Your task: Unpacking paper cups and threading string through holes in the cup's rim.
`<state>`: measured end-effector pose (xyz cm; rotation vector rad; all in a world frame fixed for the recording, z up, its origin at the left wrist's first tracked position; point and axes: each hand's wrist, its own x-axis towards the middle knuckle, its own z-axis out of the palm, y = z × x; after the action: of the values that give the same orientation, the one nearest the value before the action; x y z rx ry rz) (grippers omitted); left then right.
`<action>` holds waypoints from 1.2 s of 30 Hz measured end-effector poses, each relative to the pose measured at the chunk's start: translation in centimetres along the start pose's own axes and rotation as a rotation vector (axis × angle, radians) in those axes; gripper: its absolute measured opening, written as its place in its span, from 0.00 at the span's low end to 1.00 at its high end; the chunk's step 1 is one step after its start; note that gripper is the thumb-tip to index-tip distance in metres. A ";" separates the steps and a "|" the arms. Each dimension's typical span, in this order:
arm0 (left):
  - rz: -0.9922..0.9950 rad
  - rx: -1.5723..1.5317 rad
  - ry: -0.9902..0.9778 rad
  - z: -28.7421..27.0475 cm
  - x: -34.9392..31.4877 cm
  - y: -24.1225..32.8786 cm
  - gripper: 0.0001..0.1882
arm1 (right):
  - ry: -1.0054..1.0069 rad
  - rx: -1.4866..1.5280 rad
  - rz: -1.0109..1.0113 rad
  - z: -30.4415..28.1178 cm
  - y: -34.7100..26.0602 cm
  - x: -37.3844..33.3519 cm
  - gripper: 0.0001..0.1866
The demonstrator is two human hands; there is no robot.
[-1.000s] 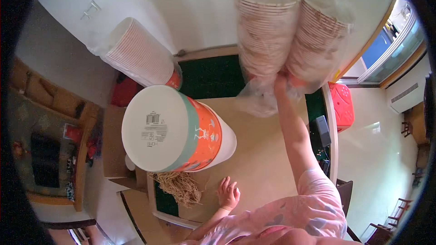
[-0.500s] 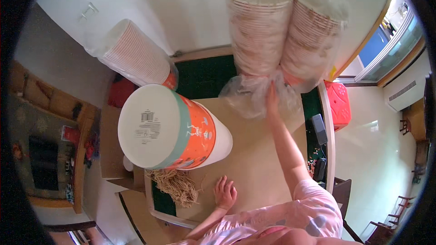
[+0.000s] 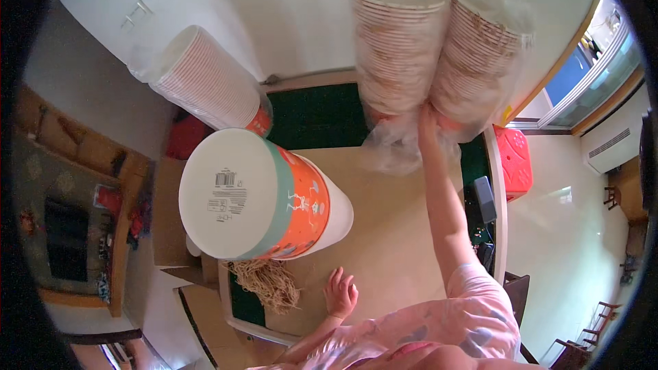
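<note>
I see the left hand (image 3: 340, 294) over the near part of the tan tabletop (image 3: 384, 233), fingers slightly apart and empty. At the back right, the 2 tall stacks of white-and-orange paper buckets in cloudy plastic bags (image 3: 397, 55) look light, slick and easily dented, so I'd hold them low around the base. The right hand (image 3: 426, 123) disappears into loose film there, so I can't tell whether its fingers grip.

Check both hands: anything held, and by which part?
Left hand: nothing. Right hand: at loose plastic by the base of two bagged stacks; its tip is hidden, so any hold can't be told.
</note>
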<state>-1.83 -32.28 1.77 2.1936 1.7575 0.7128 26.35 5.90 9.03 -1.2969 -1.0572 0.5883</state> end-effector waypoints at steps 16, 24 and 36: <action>0.018 -0.018 0.029 0.0 -0.2 -0.2 0.19 | -0.472 -0.471 0.327 -2.6 4.9 -5.6 0.24; 0.037 -0.060 0.109 -0.1 -0.4 -0.6 0.19 | -0.242 -0.309 -0.150 -6.7 6.6 -20.3 0.26; 0.028 -0.970 0.388 -26.7 18.1 3.6 0.30 | -0.766 -0.028 -0.187 1.5 -22.6 -17.7 0.41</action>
<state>-9.59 -18.75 30.22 1.4534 1.0964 1.6443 12.76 -13.49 25.30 -0.9838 -1.7927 0.9619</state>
